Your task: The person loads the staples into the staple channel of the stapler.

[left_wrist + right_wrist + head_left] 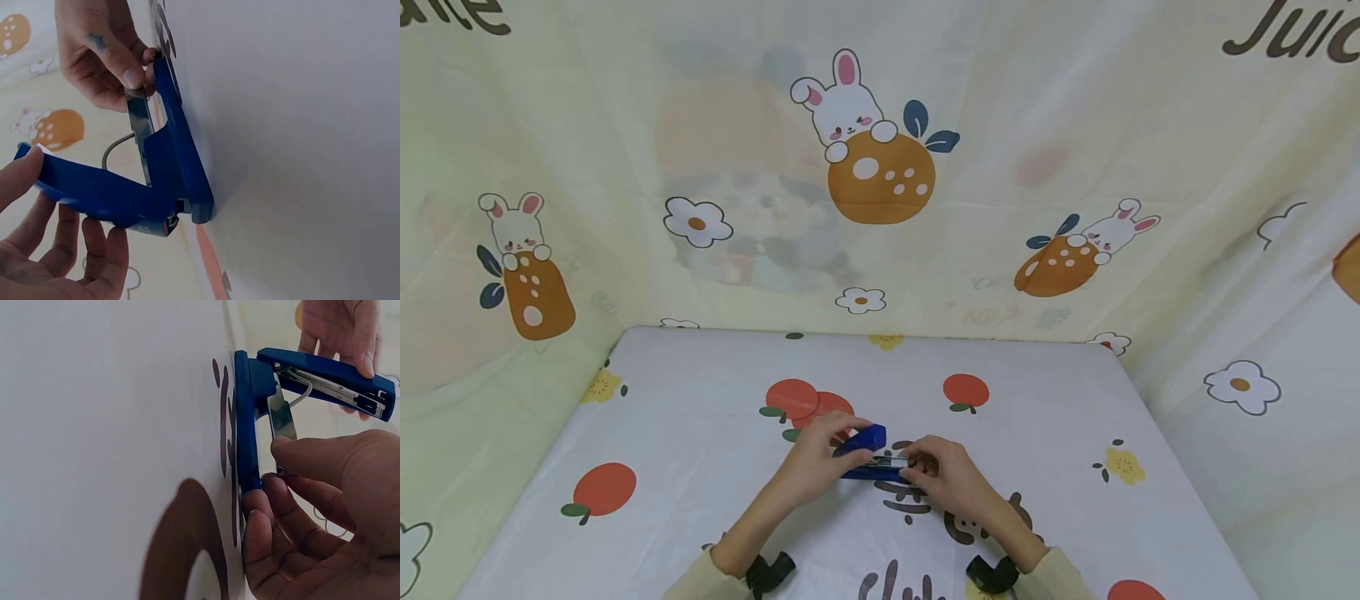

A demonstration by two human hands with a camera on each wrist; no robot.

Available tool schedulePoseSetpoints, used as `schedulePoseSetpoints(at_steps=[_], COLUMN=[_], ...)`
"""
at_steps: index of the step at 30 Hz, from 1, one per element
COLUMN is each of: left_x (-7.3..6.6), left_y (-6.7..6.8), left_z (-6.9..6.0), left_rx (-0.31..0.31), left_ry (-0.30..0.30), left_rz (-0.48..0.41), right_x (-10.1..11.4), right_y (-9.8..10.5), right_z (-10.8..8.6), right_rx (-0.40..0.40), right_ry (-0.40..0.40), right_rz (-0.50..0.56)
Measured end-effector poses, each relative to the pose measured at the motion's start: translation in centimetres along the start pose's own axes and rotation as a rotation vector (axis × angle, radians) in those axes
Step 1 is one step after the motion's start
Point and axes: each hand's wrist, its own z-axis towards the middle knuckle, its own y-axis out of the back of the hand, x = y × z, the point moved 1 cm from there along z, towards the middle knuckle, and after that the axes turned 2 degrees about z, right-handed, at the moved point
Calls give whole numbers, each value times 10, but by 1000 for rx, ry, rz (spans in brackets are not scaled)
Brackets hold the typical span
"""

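A blue stapler [871,472] lies on the patterned tablecloth with its top cover swung up. My left hand [817,457] grips that raised cover [103,190] between thumb and fingers. At the stapler's front end, my right hand [946,471] pinches the metal staple channel [282,419] with its thumb on top, while other fingers touch the tip of the blue base [247,425]. A bent metal wire [115,147] runs between the cover and the channel. Whether staples lie in the channel is hidden.
A white tablecloth [700,417] printed with red fruit and yellow flowers covers the table. A cream curtain [970,267] with rabbit prints hangs behind and at both sides. Black wrist straps [992,575] sit by the sleeves.
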Motion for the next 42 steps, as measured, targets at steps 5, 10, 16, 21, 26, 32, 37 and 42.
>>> schedulePoseSetpoints(at_steps=[5,10,16,21,26,32,37,42], left_x=[0,-1,-3,-4,-5,-3,-3,-3], left_y=[-3,-6,-8,-11,-15,-20,-23,-27], left_z=[1,2,2,4,6,8,10,12], left_rx=[5,5,4,10,18,14,9,12], left_ry=[-1,-8,-23,-33,-45,-41,-50,-55], left_rz=[13,45,71,73,85,110,134,146], right_x=[0,0,2,2,1,1,1,1], right_y=[0,0,1,2,2,2,2,3], right_z=[0,0,1,1,1,1,1,1], right_rx=[2,2,3,2,-2,-3,-2,-5], right_ry=[-5,2,5,3,5,11,11,21], right_rz=[-1,-7,-8,-6,-1,-10,-12,-5])
